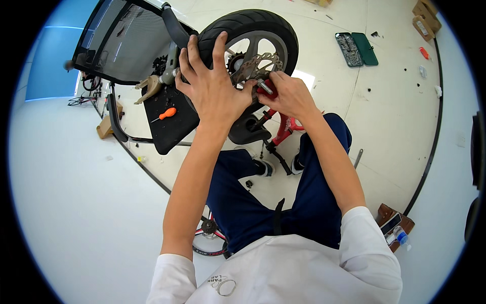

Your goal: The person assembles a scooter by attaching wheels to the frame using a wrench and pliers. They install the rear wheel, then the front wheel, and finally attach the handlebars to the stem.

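Note:
A small wheel with a black tyre [217, 28] and a grey spoked rim stands upside up before me, a silver brake disc [266, 62] at its hub. My left hand [212, 93] lies against the wheel's left side, fingers spread over the tyre and thumb near the disc. On the disc's near side, my right hand [292, 95] has its fingers closed at a red part [271, 88] with a short silver cylinder [264, 85]. My fingers partly hide what they grip. The red bike frame [284, 133] continues below the wheel.
Left of the wheel is a mesh-backed chair [121, 38], with an orange screwdriver [166, 114] on its black seat. An open green case [365, 49] of small metal pieces lies on the floor at right. A brown box [405, 223] and bottle [400, 235] are at lower right.

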`<state>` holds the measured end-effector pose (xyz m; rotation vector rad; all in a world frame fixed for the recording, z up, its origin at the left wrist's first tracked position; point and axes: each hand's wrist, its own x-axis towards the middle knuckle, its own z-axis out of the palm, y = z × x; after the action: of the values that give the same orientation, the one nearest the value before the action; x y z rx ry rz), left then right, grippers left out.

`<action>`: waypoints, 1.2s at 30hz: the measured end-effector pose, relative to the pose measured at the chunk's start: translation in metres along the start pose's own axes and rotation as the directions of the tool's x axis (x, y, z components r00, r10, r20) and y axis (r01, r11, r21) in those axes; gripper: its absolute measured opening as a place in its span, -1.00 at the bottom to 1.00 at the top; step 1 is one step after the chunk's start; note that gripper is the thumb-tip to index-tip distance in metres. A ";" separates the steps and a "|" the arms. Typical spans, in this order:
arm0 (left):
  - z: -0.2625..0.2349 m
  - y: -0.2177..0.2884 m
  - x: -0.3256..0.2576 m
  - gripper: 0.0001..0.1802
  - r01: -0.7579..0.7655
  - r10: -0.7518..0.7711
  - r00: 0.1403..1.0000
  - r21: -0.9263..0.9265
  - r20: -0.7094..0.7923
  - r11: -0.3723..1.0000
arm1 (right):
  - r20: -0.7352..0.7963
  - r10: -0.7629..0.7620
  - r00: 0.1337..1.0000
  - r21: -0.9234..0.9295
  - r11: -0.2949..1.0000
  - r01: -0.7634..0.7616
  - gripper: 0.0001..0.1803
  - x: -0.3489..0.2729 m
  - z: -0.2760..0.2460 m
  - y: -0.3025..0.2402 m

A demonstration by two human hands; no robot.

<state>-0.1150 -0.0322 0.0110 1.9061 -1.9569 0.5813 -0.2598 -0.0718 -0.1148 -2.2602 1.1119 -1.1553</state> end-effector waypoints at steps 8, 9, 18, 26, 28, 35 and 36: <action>0.002 0.002 -0.003 0.25 0.035 -0.035 0.999 0.012 0.012 0.999 | -0.068 0.030 0.997 0.132 0.991 -0.020 -0.57 0.003 0.005 0.003; 0.003 0.002 -0.004 0.24 0.035 -0.035 0.999 0.004 0.016 0.999 | -0.088 0.035 0.995 0.152 0.988 -0.022 -0.58 0.002 0.006 0.004; -0.004 0.024 0.001 0.34 0.027 -0.033 0.996 0.082 0.079 0.996 | -0.114 0.052 0.992 0.220 0.975 -0.026 -0.60 -0.007 0.001 0.005; 0.010 0.017 0.002 0.41 0.057 -0.059 0.997 0.046 0.040 0.997 | -0.138 0.080 0.987 0.239 0.970 -0.045 -0.59 -0.005 0.003 0.005; 0.009 0.017 0.002 0.42 0.068 -0.070 0.996 0.032 0.048 0.997 | -0.141 0.079 0.987 0.249 0.967 -0.041 -0.59 -0.005 0.004 0.006; 0.012 0.013 0.005 0.49 0.080 -0.082 0.992 0.032 0.090 0.996 | -0.182 0.094 0.979 0.293 0.955 -0.037 -0.60 -0.004 0.008 0.007; 0.012 0.012 0.006 0.49 0.078 -0.081 0.992 0.034 0.093 0.996 | -0.192 0.100 0.976 0.296 0.954 -0.039 -0.61 -0.004 0.008 0.007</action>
<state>-0.1272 -0.0433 0.0029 2.0544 -1.9288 0.5099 -0.2577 -0.0728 -0.1260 -1.8967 1.0088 -1.4450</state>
